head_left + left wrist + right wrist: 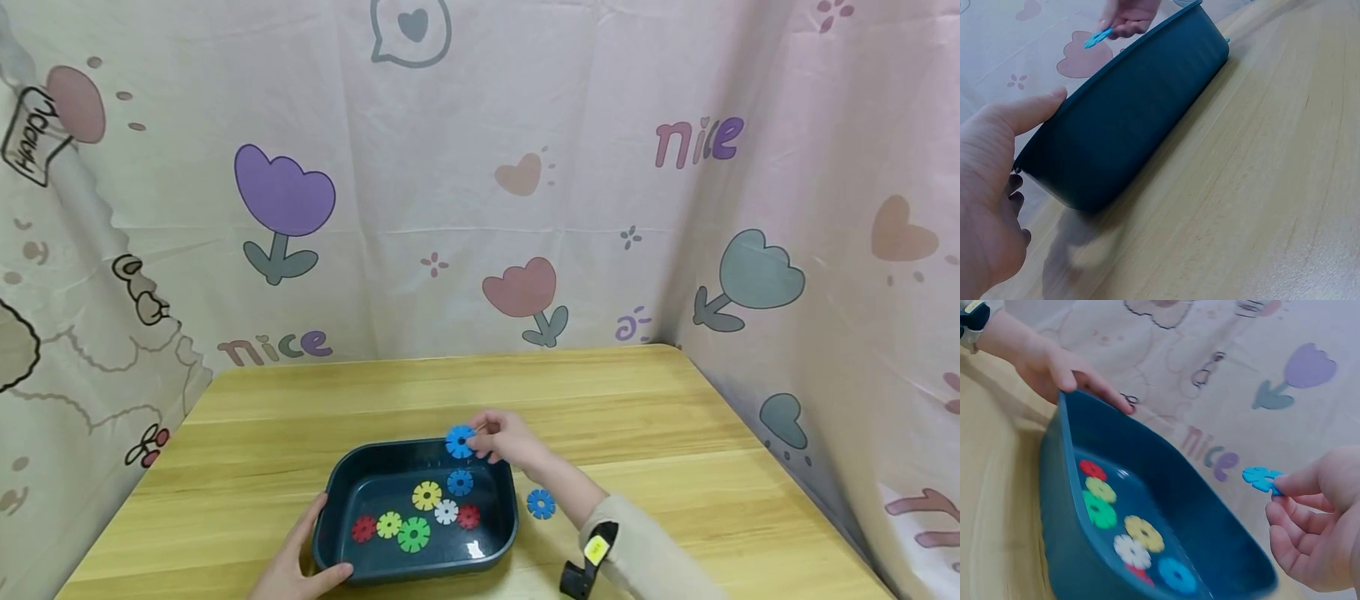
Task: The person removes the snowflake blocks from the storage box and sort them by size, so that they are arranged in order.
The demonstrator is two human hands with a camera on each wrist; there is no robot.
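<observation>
Left hand [300, 554] is spread wide around the near left corner of the dark blue-green tub [375, 573] — thumb on the near side of the rim, fingers along the left end — so I'd say it's just steadying the thing on the wood-look table [697, 433]. Going across the tub floor from the left you've got a red disc [358, 528], a small yellow disc [382, 525], a green disc [405, 537], a bigger yellow disc [418, 496], a white disc [439, 512], a blue disc [452, 483] and a second red disc [462, 517]. Can't tell if any are hooked together.

Over the far rim, toward the right, hangs the held blue disc [452, 442], pinched between thumb and fingertips of the right hand [506, 437]. Further right, a loose blue disc [533, 504] lies on the table just outside the tub.

My read: the step in hand is shifting discs one at a time over the rim, though I honestly can't tell which way. If it's inward, next move probably calls for dipping below the rim and loosening that pinch — left hand staying put so the tub doesn't skid.
</observation>
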